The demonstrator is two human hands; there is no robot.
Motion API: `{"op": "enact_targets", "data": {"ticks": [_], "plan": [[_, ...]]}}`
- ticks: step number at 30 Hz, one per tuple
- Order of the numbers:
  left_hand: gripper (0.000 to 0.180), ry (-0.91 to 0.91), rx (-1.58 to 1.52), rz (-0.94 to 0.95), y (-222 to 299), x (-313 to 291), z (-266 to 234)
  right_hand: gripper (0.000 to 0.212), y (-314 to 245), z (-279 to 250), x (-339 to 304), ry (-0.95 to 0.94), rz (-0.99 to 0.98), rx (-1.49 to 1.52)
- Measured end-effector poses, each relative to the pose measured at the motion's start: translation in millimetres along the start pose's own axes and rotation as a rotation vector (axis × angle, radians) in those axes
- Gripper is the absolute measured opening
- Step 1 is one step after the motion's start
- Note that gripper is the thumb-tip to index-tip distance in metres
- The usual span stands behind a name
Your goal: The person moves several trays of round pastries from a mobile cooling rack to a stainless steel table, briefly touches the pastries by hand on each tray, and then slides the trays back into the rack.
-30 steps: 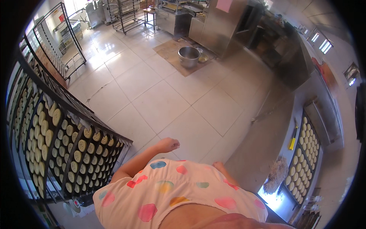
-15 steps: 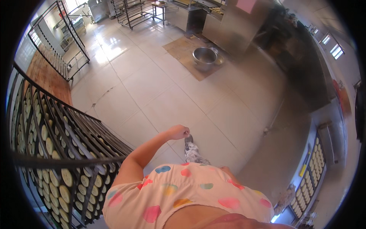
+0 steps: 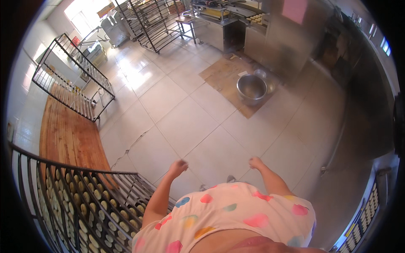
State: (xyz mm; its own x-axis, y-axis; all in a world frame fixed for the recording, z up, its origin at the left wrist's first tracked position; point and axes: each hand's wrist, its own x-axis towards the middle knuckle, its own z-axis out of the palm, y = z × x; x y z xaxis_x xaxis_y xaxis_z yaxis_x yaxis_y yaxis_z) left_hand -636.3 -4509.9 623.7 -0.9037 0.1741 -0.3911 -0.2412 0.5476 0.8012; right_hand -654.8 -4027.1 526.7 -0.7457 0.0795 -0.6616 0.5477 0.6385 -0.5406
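Note:
My left hand hangs out in front of me over the pale tiled floor, its fingers curled in and slightly blurred. I see nothing in it. The black rack loaded with trays of round pale dough pieces is the nearest thing to that hand, off to its left, and they do not touch. On the other side my right hand is held out over the tiles too, small and loosely closed. Nothing shows in its fingers. Between the hands, the tip of a shoe shows beyond my spotted top.
Ahead on the right, a steel bowl stands on flattened cardboard by metal machinery. A wooden board and a bare-framed rack are at the left. Another rack stands farther back. Filled trays lie at lower right.
The view has moved forward and turned, so the bowl and cardboard sit lower and farther right. My left hand has swung lower and left; my right hand has come forward into sight.

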Motion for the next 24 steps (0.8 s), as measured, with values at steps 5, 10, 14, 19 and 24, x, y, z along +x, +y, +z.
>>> {"op": "enact_targets", "data": {"ticks": [5, 10, 14, 19, 24], "plan": [[0.029, -0.169, 0.059, -0.467, -103.5, 6.0, -45.0, 0.025, -148.5, 0.5, 93.6, -0.037, -0.138, 0.035], [0.029, -0.252, -0.316, -0.722, -150.7, 49.8, -123.8, 0.030, -219.3, 27.6, 144.3, -0.122, -0.040, 0.234], [0.024, 0.019, -0.184, -0.557, -143.9, 155.7, -221.6, 0.033, -245.3, 26.2, 150.9, -0.166, 0.177, 0.105], [0.026, 0.079, -0.481, -0.435, -94.6, 320.7, -327.8, 0.033, -301.1, 5.8, 179.0, 0.020, 0.288, 0.179], [0.032, 0.001, -0.562, -0.156, 9.2, 477.0, -402.7, 0.023, -372.8, -3.6, 256.4, -0.014, 0.306, 0.257]]}}
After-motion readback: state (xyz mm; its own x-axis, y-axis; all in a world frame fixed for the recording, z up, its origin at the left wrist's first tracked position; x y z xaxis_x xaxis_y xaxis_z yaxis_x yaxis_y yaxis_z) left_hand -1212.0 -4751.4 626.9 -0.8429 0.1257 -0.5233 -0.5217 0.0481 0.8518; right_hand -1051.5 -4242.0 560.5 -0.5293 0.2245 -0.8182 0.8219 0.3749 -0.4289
